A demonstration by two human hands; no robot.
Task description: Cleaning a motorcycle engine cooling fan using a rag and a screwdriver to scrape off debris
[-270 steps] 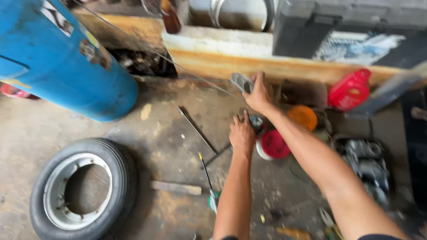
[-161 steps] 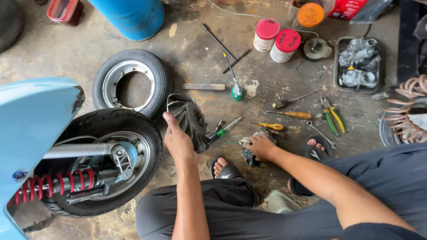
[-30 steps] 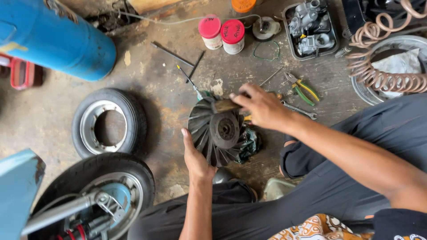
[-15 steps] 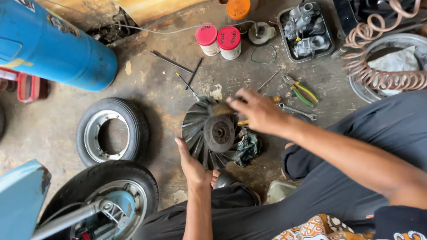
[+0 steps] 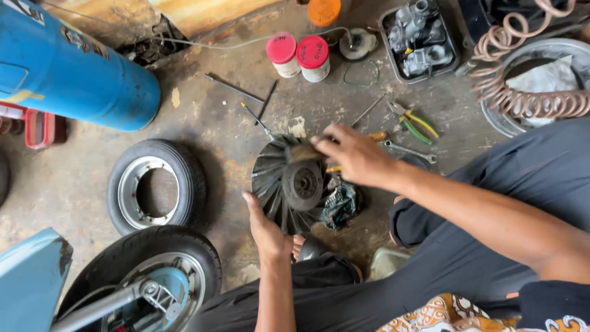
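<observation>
A black finned fan wheel [image 5: 289,184] stands tilted on the concrete floor in front of me. My left hand [image 5: 263,222] steadies its lower left edge, fingers against the fins. My right hand [image 5: 351,154] holds a small brush [image 5: 302,152] against the wheel's upper rim. A dark crumpled rag [image 5: 339,206] lies just right of the wheel. My foot in a sandal [image 5: 307,248] rests below it.
A small tyre on a rim [image 5: 157,187] lies left of the wheel, a scooter's wheel [image 5: 147,280] below it. A blue cylinder [image 5: 67,71] lies top left. Two red-lidded jars [image 5: 298,56], pliers [image 5: 416,120], a spanner [image 5: 409,149], a parts tray [image 5: 418,38] and a coiled hose [image 5: 528,92] surround me.
My right hand has drawn the brush across the top of the fan wheel, which has turned slightly. My left hand has kept to the lower edge.
</observation>
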